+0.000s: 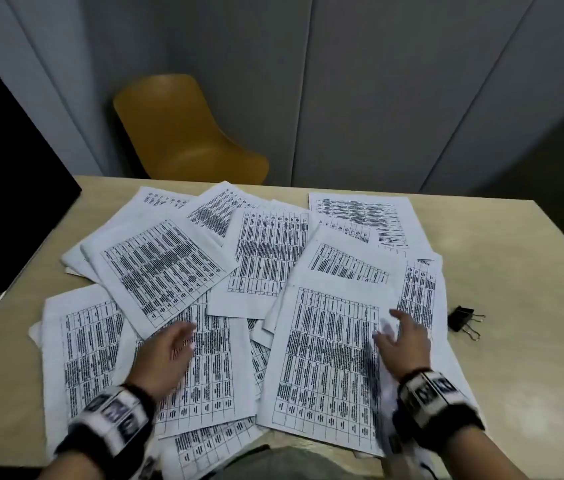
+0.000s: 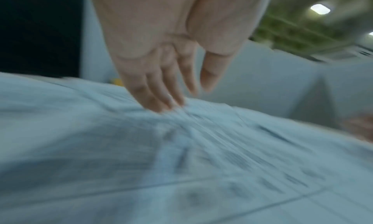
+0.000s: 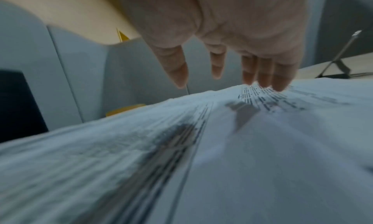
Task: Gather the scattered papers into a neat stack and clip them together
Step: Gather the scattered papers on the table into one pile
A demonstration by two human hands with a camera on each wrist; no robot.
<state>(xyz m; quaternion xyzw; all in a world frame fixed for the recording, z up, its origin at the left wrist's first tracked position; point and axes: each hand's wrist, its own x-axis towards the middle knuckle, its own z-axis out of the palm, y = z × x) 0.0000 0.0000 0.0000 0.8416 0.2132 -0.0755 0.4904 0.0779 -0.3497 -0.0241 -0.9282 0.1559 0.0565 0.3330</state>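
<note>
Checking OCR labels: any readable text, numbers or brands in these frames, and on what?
None can be read.
papers: printed tables, text too small and blurred.
wrist bands: black-and-white markings, motion-blurred, unreadable.
binder clip: no visible marking.

Quiet office corner, pale panels all round.

Grey wall panels [image 1: 360, 81] with vertical seams stand behind a light wood-grain surface [image 1: 516, 271]; a mustard-yellow chair [image 1: 183, 133] is tucked at its far edge, and a black box-like block [image 1: 3, 188] sits at the left. In the left wrist view, bright ceiling lights [image 2: 320, 9] glow overhead.
</note>
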